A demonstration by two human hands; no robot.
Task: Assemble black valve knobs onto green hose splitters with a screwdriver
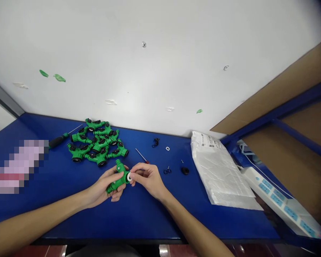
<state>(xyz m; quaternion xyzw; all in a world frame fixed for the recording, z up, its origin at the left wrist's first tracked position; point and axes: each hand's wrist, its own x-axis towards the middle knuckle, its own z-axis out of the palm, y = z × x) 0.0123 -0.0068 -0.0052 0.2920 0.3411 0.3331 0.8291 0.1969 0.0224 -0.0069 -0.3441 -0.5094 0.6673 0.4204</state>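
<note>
Blue workbench (155,221) under a white wall (160,64); white power strip (278,200) and crinkled plastic bag (219,171) at right; heap of glossy green plastic three-way hose connectors (96,142) beside black-handled screwdriver (59,140); left hand (103,187) wrapped firmly around one green connector (118,182), holding it steady above the bench; right hand (147,178) in a narrow pinch on white ring (128,176) at its end, fingertips square to the rim; small black rings (167,171) nearby.

A workshop: blue workbench (149,221), piled green plastic fittings (96,144), power strip (279,201)
</note>
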